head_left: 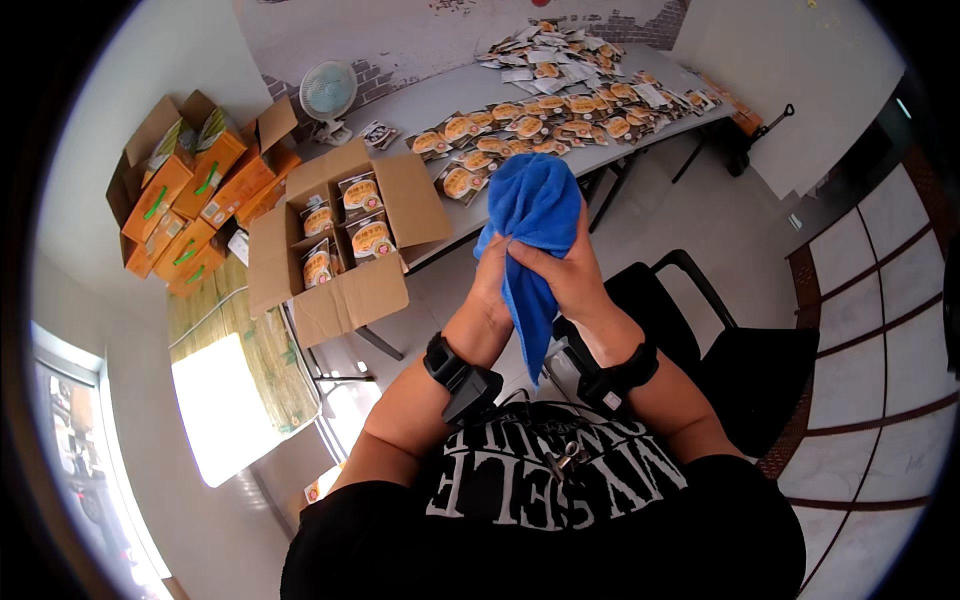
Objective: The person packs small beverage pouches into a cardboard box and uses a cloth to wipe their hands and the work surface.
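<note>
A bunched blue cloth (534, 196) is held up in front of my chest, with one pointed end hanging down between my forearms. My left hand (493, 271) grips its lower left side, and my right hand (564, 268) holds it from the right with the thumb across the front. The cloth hides most of my fingers. Beyond it, rows of printed food packets (529, 126) lie on a long grey table (651, 63). To the left stands an open cardboard carton (352, 294) with divided compartments that hold upright packets (370, 238).
Orange boxes with green handles (193, 187) are stacked at the left, near a small fan (328, 94). A sunlit wood-patterned table (259, 367) stands below them. At my right is a black chair (750, 375). Loose packets form a heap (559, 56) at the back.
</note>
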Action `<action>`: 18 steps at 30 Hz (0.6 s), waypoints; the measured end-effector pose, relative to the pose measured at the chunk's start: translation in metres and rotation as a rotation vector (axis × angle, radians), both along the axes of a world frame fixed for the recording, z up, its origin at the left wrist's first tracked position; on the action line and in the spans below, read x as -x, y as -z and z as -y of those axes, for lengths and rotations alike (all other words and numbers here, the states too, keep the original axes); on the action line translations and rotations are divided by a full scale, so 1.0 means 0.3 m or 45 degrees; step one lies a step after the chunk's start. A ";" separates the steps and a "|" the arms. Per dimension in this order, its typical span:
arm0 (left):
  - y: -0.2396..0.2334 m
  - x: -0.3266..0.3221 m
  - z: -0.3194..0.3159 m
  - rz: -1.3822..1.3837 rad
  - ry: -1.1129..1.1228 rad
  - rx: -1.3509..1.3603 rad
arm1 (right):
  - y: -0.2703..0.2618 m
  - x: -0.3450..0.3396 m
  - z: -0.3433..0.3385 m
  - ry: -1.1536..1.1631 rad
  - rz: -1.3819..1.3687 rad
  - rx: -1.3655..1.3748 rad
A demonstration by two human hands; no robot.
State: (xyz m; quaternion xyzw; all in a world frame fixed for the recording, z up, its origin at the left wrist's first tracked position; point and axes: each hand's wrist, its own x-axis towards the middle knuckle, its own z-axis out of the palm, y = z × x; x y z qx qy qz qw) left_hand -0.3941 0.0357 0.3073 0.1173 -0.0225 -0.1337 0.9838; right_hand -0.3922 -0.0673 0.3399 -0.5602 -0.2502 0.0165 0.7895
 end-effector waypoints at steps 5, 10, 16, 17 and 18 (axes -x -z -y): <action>0.053 -0.059 0.068 0.348 -0.391 -0.748 | 0.083 -0.052 -0.019 0.157 -0.622 -0.353; 0.102 -0.045 0.108 0.552 -0.385 -1.437 | 0.137 -0.042 0.052 0.137 -0.804 -0.327; 0.053 0.016 0.082 1.036 -0.185 -2.065 | 0.219 -0.067 0.124 -0.116 -1.014 -0.338; 0.051 0.019 0.076 1.106 -0.136 -2.155 | 0.221 -0.065 0.137 -0.152 -0.984 -0.362; 0.053 0.022 0.072 1.252 -0.227 -2.224 | 0.179 -0.039 0.140 -0.155 -0.944 -0.306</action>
